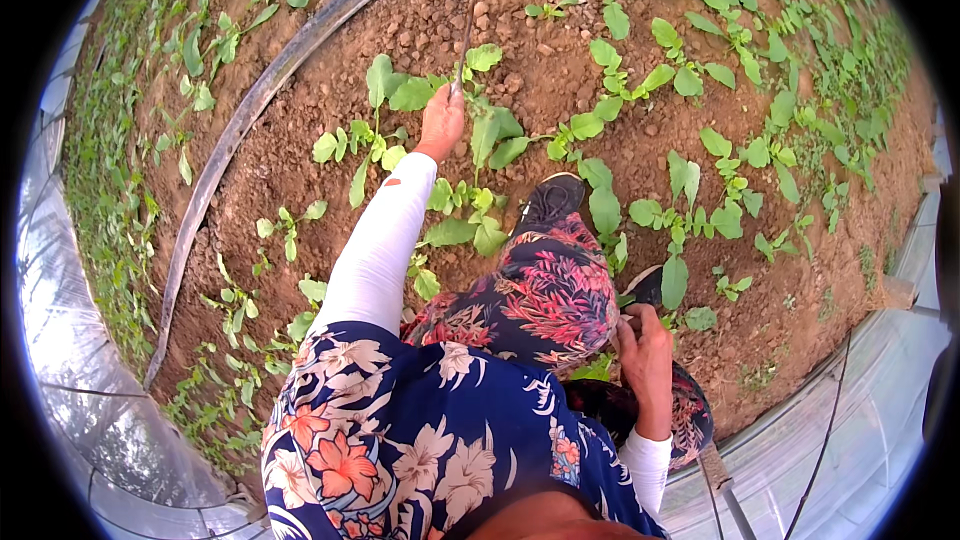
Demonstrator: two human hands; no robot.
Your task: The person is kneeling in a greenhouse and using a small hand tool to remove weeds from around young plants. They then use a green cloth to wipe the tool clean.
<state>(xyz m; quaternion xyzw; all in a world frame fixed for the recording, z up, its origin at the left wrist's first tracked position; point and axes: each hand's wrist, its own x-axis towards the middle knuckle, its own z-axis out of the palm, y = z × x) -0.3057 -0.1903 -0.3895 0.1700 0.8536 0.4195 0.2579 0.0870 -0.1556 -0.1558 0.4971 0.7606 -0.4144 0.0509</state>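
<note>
My left hand, at the end of a white sleeve, is closed around the near end of a thin, dark hand tool. The tool points away from me over brown soil, and its far end is hard to make out. Leafy green seedlings stand on both sides of that hand. My right hand rests by my bent knee, its fingers curled against the floral trousers. Whether anything is pinched in those fingers cannot be made out.
A dark shoe stands on the soil among young plants. A long dark strip curves across the ground at the left, with denser greenery beyond it. Clear plastic sheeting borders the bed at the lower right.
</note>
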